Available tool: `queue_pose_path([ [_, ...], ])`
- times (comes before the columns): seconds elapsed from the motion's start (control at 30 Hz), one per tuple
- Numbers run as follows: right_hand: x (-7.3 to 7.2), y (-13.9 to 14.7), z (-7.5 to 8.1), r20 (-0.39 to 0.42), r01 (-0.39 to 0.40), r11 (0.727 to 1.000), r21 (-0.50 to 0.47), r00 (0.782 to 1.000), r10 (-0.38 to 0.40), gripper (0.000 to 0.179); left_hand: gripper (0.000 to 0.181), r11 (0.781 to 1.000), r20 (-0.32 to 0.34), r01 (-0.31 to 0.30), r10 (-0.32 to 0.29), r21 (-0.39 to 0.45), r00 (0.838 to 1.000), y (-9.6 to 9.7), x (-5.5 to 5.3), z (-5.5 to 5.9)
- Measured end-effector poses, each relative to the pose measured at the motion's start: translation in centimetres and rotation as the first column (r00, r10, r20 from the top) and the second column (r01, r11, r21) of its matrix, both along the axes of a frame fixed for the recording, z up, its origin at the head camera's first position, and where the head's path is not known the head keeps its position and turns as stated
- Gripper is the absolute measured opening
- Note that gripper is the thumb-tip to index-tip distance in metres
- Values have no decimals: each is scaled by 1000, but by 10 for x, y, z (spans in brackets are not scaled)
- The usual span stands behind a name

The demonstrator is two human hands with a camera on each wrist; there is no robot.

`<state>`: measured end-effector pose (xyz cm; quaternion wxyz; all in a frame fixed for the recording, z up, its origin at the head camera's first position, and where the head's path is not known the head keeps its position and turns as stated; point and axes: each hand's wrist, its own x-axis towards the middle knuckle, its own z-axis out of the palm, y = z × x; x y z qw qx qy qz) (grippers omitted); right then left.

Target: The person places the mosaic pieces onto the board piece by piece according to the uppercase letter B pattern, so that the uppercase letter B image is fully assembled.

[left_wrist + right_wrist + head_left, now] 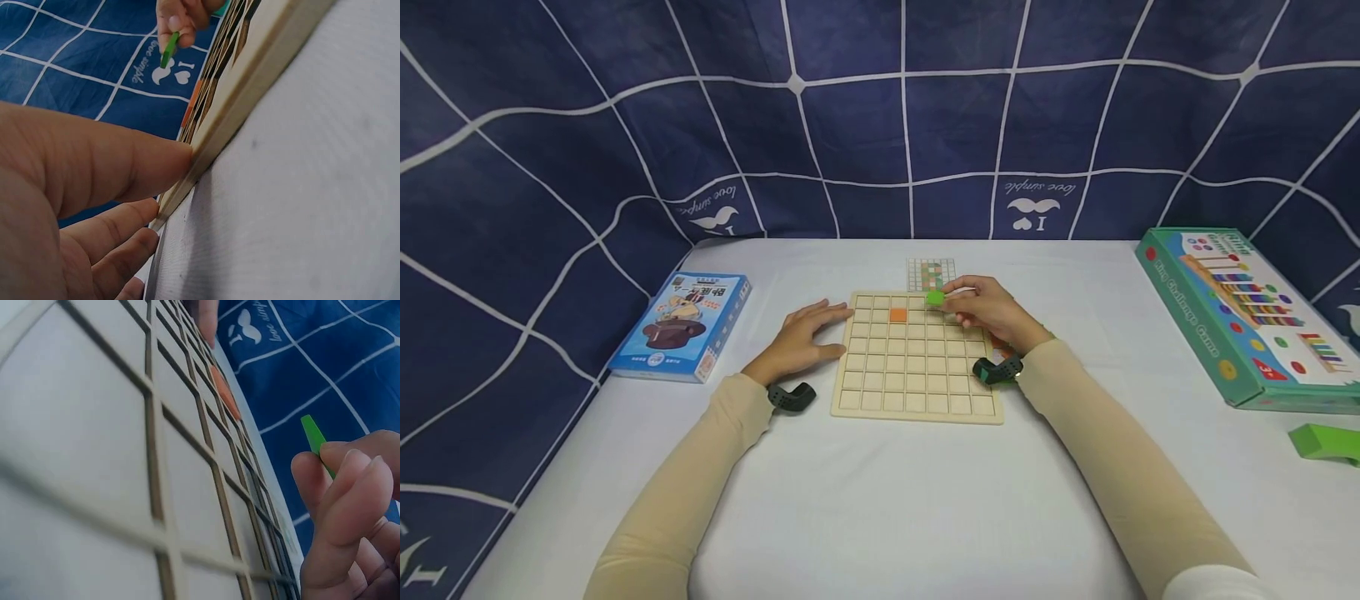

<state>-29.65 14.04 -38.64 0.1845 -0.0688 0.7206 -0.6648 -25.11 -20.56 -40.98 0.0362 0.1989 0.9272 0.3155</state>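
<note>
A wooden grid board [906, 367] lies flat on the white table, with an orange square tile [898, 315] in one cell of its second row from the far edge. My right hand [988, 310] pinches a green square tile [935, 297] between thumb and finger above the board's far part. In the right wrist view the green tile [314, 434] is tilted and clear of the grid. My left hand [808, 337] rests at the board's left side, thumb and fingertips at its edge [215, 134], fingers extended.
A card with a coloured grid pattern [931, 273] lies just beyond the board. At the left is a blue box [681, 325]; at the right, a green game box [1262, 325] and a green curved block [1326, 442]. Some orange [997, 343] shows beneath the right wrist.
</note>
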Motion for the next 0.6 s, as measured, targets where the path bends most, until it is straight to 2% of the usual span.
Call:
queue_pose_path([
  [0.23,1,-14,-2,-46,-35,999,23,998,36,35,67,1000,8,-3,3,1,1000,0,0,1],
  [0.47,0,-20,-5,-79,-67,989,129,994,78,34,67,1000,4,0,0,1,1000,-1,0,0],
  [0.6,-1,-21,-9,-127,-99,976,195,984,125,31,67,1000,7,-3,3,-1,1000,-1,0,0],
])
